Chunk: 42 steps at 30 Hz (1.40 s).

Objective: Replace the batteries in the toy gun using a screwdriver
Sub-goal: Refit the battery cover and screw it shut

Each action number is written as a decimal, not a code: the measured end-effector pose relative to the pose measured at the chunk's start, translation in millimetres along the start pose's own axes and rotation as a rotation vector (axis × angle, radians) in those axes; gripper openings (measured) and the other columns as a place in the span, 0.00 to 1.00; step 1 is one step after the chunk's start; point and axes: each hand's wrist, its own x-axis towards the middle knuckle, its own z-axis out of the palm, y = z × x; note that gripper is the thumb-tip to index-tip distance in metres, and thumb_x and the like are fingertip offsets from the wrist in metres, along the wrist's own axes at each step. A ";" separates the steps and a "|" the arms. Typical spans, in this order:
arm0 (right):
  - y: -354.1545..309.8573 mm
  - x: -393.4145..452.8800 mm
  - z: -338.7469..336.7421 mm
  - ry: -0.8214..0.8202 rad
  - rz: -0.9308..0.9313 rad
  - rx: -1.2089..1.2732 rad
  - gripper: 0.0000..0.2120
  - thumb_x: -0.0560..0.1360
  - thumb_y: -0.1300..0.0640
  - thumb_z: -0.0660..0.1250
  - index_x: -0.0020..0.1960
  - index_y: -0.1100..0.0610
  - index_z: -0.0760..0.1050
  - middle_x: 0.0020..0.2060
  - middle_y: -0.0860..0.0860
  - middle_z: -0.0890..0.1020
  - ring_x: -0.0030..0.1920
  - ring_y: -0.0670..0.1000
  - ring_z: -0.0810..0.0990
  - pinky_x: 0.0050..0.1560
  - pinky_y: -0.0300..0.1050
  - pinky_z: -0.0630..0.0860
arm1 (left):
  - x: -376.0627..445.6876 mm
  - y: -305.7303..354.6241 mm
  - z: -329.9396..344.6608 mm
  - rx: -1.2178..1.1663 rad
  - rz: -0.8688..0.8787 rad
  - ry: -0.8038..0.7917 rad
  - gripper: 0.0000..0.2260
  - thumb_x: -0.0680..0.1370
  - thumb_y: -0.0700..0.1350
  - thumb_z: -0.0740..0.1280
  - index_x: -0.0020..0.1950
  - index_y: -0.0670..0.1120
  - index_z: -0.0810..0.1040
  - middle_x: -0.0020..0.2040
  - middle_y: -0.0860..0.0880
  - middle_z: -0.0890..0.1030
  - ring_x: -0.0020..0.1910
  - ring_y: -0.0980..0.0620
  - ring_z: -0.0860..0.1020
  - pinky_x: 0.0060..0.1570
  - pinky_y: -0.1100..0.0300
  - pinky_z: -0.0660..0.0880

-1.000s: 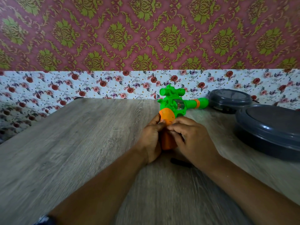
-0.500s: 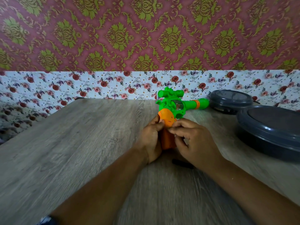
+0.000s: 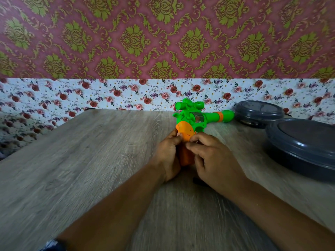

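Head view, looking forward and down: the toy gun (image 3: 194,120) sits at mid-table, a green body with an orange grip, its barrel pointing to the right and ending in a green muzzle behind an orange ring. A stubby green scope-like tube rides on top, and a small clear window shows in the side of the body. The orange grip points back toward the person and is held between both hands. The left hand (image 3: 167,156) wraps the grip from the left side, fingers curled closed around it, thumb tip pressed on the rounded orange part where grip meets body. The right hand (image 3: 215,160) comes in from the right, its fingers bent and bunched together against the grip's right side, fingertips touching the orange plastic just beside the left thumb; whether it pinches anything small there cannot be told. A short dark object (image 3: 198,181), mostly hidden, lies on the wood-grain table (image 3: 94,160) just under the right wrist; what it is cannot be made out. To the right stand two dark grey round lidded containers, a large near one (image 3: 304,147) and a smaller one (image 3: 259,113) behind it, close to the muzzle. Floral wallpaper (image 3: 108,96) backs the table.
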 end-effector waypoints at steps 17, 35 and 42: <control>-4.0 0.4 -1.7 -0.043 -0.008 0.006 0.18 0.67 0.63 0.57 0.54 0.58 0.77 0.50 0.54 0.78 0.49 0.56 0.78 0.43 0.50 0.80 | 1.8 0.4 -3.0 -0.048 -0.029 0.008 0.15 0.82 0.42 0.50 0.64 0.45 0.71 0.47 0.46 0.80 0.44 0.50 0.78 0.45 0.56 0.76; 5.8 14.7 -60.6 -0.595 0.193 0.161 0.05 0.69 0.52 0.72 0.41 0.52 0.81 0.37 0.44 0.82 0.38 0.40 0.77 0.42 0.41 0.73 | 4.0 1.2 -1.7 -0.087 -0.059 0.086 0.18 0.82 0.43 0.50 0.71 0.42 0.65 0.46 0.41 0.78 0.43 0.46 0.77 0.45 0.51 0.74; 4.4 9.5 -56.0 -0.891 0.242 0.050 0.09 0.65 0.50 0.75 0.37 0.53 0.78 0.33 0.46 0.79 0.36 0.45 0.76 0.35 0.39 0.70 | 5.5 0.9 -3.7 -0.108 -0.084 0.096 0.19 0.82 0.44 0.50 0.72 0.41 0.64 0.47 0.40 0.79 0.44 0.45 0.78 0.43 0.51 0.75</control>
